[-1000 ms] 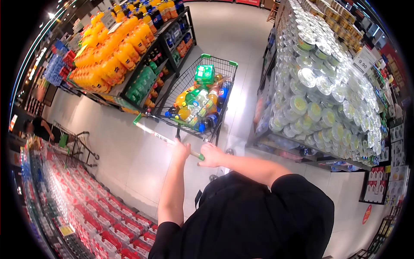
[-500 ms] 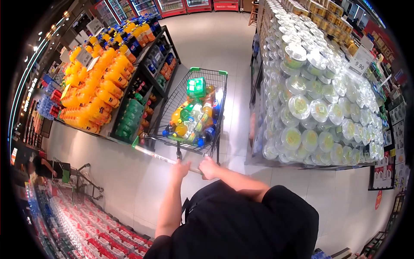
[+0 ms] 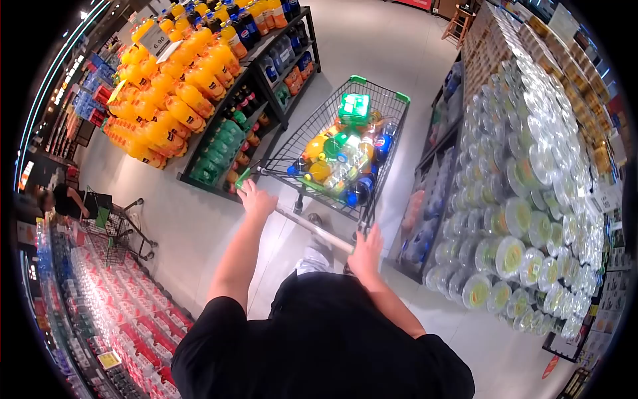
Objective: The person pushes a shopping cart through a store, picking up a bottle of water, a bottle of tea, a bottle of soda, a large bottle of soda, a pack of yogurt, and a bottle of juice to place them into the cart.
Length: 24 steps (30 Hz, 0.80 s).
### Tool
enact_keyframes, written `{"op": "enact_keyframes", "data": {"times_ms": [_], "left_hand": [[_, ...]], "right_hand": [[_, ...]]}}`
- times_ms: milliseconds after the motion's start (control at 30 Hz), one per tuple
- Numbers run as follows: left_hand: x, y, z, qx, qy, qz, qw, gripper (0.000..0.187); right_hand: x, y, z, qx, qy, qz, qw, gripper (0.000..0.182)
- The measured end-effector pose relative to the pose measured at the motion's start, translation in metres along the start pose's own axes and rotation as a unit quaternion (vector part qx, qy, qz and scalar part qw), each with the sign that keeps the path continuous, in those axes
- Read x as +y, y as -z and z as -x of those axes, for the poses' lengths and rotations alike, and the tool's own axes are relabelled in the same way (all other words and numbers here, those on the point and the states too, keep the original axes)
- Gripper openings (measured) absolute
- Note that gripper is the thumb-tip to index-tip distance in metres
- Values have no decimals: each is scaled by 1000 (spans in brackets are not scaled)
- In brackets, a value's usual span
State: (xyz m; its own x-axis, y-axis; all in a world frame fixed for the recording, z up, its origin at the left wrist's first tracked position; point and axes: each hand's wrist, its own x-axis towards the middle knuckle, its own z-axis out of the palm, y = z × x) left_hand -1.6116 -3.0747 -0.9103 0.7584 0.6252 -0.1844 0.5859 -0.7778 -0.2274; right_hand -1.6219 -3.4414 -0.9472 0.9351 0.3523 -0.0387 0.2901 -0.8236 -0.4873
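Note:
Ahead of me stands a wire shopping cart point(image 3: 292, 143) with green corners, tilted in view. Inside lie orange, green, clear and dark bottles, with a green-wrapped pack point(image 3: 354, 108) on top toward the far end. My left hand point(image 3: 258, 201) rests at the left end of the cart handle point(image 3: 312, 227), fingers apart and stretched forward. At the handle's right end is my right hand point(image 3: 366, 250), its fingers extended upward and its palm against the bar. Neither hand is wrapped round the handle.
Orange bottles point(image 3: 179, 80) are stacked on a dark shelf unit at the left. Clear round containers point(image 3: 525, 219) rise in a stack at the right. A person point(image 3: 68, 199) stands beside another cart point(image 3: 119, 226) at the far left. A wooden stool point(image 3: 458, 25) is at the back.
My hands have moved apart along the handle and their fingers have opened. The cart appears further right in view, and the shelves have shifted and tilted with the camera.

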Motion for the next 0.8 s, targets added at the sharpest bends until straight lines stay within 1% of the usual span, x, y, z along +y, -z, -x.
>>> {"op": "enact_keyframes", "data": {"times_ms": [33,100,133,167,233,267,300,367,400,433,467,567,600,700,733,767,800], "left_hand": [[-1,3,-21,2,2,6,1000,55],[-5,6,-57,-20,-12,26,999,51],[2,-5,-66,35,-27,30,999,45],[1,-8,-81,34,-28,38,998,45],[0,-9,-113,91,-105,75,987,42],[3,-13,-120,130,-129,84,979,43],[7,-12,-123,132,-126,91,979,43],[15,-11,-130,110,-204,116,966,48],[19,-2,-139,110,-204,117,966,48],[23,5,-146,64,-216,123,967,51],[25,11,-157,17,-227,129,965,54],[41,20,-184,18,-246,121,962,56],[45,17,-192,31,-254,122,959,55],[64,28,-222,32,-257,138,956,56],[68,30,-231,47,-267,151,951,55],[74,34,-241,42,-267,150,951,55],[80,44,-249,41,-270,147,951,54]], "right_hand": [[-1,4,-11,2,4,5,1000,61],[-3,14,-29,-38,-80,-43,995,58],[10,16,-41,-103,-108,-46,988,54],[9,18,-49,-101,-108,-38,988,54],[13,16,-63,-69,-105,-58,990,47],[16,16,-70,-67,-101,-51,991,47],[19,16,-76,-71,-102,-45,991,43],[31,11,-95,-83,-97,-43,991,40],[30,15,-103,-80,-100,-29,991,39],[29,16,-109,-79,-103,-17,991,38],[28,15,-119,-59,-106,-6,993,36],[30,22,-146,-61,-120,6,991,33],[34,19,-158,-76,-130,13,989,33],[51,18,-191,-80,-136,52,986,36],[46,26,-204,-69,-117,50,989,38],[41,36,-217,-94,-147,57,983,40],[38,41,-233,-103,-151,63,981,40]]}}
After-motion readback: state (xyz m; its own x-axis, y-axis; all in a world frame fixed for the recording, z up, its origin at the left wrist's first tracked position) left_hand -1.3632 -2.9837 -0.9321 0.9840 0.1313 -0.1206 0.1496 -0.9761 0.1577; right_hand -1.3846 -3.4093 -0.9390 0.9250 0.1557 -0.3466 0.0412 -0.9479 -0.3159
